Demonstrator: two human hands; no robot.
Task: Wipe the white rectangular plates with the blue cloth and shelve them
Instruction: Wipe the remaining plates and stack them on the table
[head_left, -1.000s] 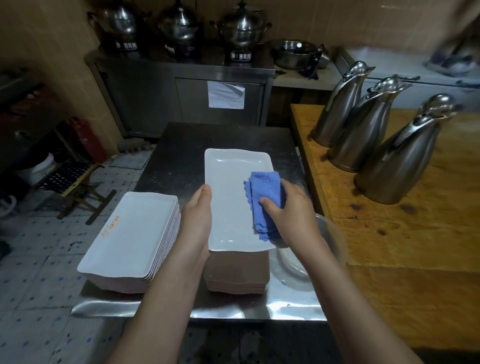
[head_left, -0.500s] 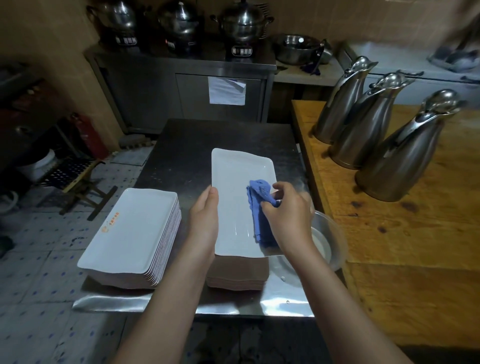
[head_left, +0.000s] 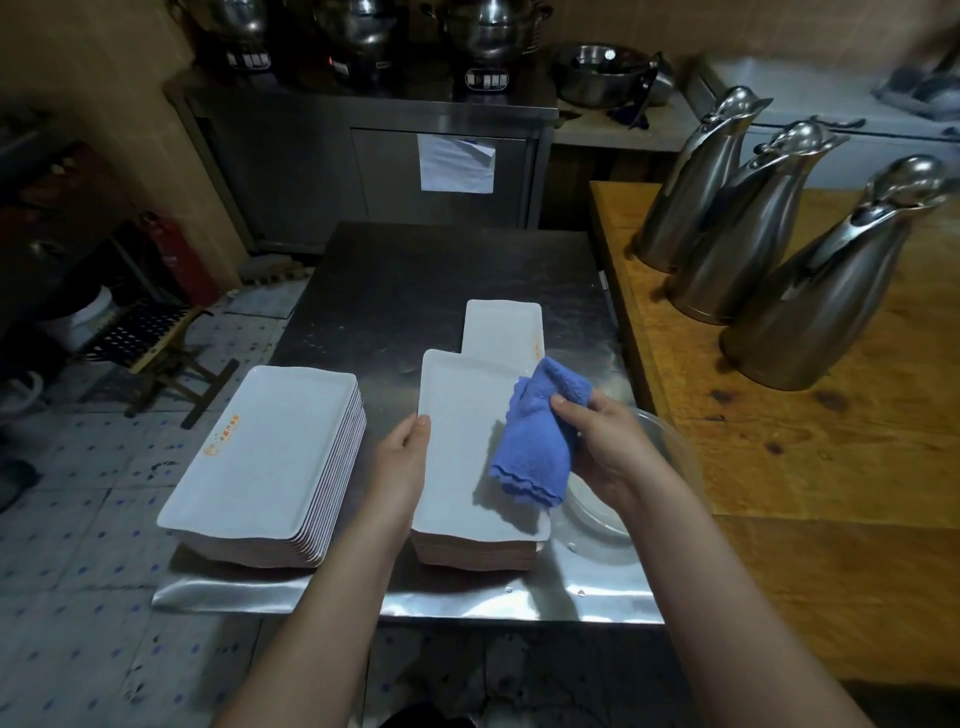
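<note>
Right hand (head_left: 602, 447) has lifted the blue cloth (head_left: 535, 441) off the top plate (head_left: 457, 467).

The far plate (head_left: 503, 325) is partly covered by the top plate (head_left: 457, 452) and the blue cloth (head_left: 535, 447). The fingers of the right hand (head_left: 605, 452) are concealed behind the cloth, and those of the left hand (head_left: 402, 462) under the top plate's rim. The clear bowl (head_left: 597, 512) is largely hidden by the right wrist. The orange print (head_left: 222, 435) on the left stack (head_left: 280, 467) cannot be read. The far pots (head_left: 488, 36) are cut off.
</note>
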